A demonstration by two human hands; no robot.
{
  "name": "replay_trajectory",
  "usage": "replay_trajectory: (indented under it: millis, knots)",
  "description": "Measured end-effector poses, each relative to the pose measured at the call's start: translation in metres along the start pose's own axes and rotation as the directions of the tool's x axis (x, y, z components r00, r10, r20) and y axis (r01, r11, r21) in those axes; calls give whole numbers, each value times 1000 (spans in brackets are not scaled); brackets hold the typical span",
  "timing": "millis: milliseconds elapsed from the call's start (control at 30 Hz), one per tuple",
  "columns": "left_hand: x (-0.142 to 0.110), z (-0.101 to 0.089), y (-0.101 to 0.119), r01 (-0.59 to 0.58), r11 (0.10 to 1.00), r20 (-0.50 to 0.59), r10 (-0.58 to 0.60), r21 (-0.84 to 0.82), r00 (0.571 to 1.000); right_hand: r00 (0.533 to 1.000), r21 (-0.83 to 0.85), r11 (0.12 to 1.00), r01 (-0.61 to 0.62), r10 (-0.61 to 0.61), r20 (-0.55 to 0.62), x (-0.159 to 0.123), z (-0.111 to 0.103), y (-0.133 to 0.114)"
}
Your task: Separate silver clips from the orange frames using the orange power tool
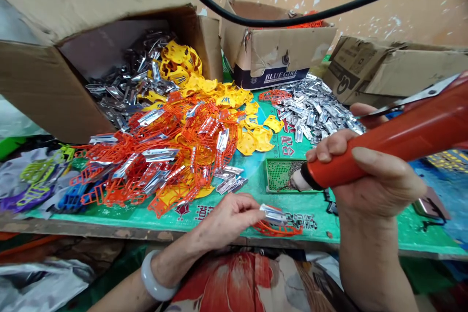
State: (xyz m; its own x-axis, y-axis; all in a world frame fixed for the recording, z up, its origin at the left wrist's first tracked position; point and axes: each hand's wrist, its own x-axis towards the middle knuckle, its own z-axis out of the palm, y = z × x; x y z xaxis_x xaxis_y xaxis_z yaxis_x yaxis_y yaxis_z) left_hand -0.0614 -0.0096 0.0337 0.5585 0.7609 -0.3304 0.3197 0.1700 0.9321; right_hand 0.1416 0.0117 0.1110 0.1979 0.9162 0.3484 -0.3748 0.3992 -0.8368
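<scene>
My right hand (376, 170) is wrapped round a red power screwdriver (398, 131) with a lever along its top. Its pale nose dips into a small green tray (272, 175) holding many tiny screws. Near the table's front edge, my left hand (234, 214) pinches a shiny metal plate (273, 214) between thumb and fingers. That plate lies on an orange plastic frame (281, 229), which rests on the green table covering. Whether the plate is fastened to the frame cannot be seen.
A heap of orange frames with metal plates (161, 156) covers the left, with yellow plastic pieces (252, 139) beside it. Loose metal plates (314, 105) lie behind the tray. Cardboard boxes (285, 41) line the back. A black cable (256, 20) hangs across the top.
</scene>
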Motion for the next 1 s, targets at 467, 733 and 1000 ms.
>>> replay_trajectory:
  millis: [467, 733, 1000]
  knots:
    - [4, 18, 18, -325, 930, 29, 325, 174, 945, 997, 50, 998, -44, 40, 69, -11, 0, -5]
    - [6, 22, 14, -322, 936, -13, 328, 142, 945, 991, 101, 991, -88, 77, 108, -17, 0, -4]
    - [8, 23, 10, -340, 937, -16, 342, 85, 940, 989, 117, 988, -100, 87, 116, -19, 1, -4]
